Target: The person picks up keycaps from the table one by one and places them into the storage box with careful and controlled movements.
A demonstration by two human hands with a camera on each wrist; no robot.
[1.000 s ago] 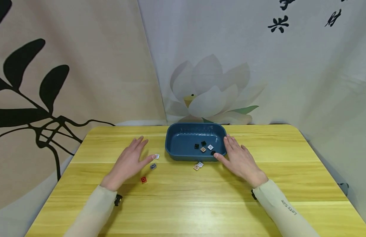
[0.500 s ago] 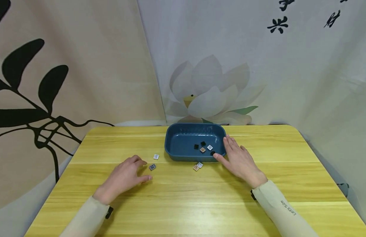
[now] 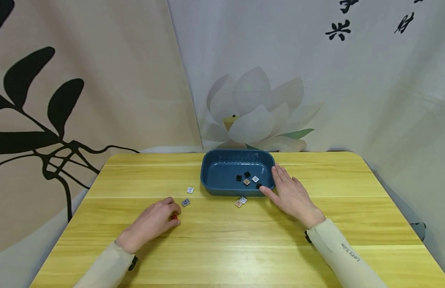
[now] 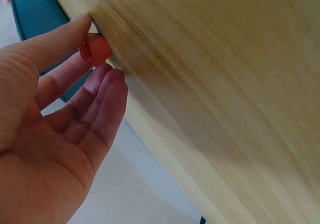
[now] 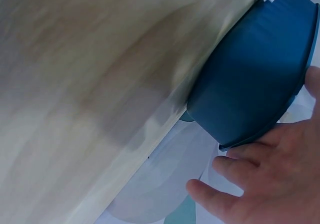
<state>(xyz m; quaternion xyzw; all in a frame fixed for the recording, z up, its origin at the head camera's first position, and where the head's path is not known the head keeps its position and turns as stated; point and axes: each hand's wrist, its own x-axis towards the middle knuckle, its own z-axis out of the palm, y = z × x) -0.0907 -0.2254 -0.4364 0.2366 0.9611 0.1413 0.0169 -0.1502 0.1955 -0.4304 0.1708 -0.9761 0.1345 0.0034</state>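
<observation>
My left hand (image 3: pixel 152 221) is low over the table's left part, its thumb and fingers closed in around a red keycap (image 4: pixel 98 49). In the left wrist view the keycap sits between the thumb and the fingertips, right at the tabletop. Just beyond these fingers lie a grey-blue keycap (image 3: pixel 186 203) and a white keycap (image 3: pixel 190 190). My right hand (image 3: pixel 292 196) rests against the right end of a blue rectangular dish (image 3: pixel 222 192), fingers extended along its side and thumb at the front rim. Several black, white and tan keycaps lie inside the dish, including a tan one (image 3: pixel 246 182).
Two more keycaps, a white one (image 3: pixel 243 199) and a tan one (image 3: pixel 238 203), lie together in front of the dish. The wooden table (image 3: pixel 215 256) ends at a printed curtain (image 3: pixel 136 80) behind the dish.
My left hand has drawn back from beside the white keycap toward the table's front, and its fingers have closed in around the red keycap. The right hand has stayed at the dish.
</observation>
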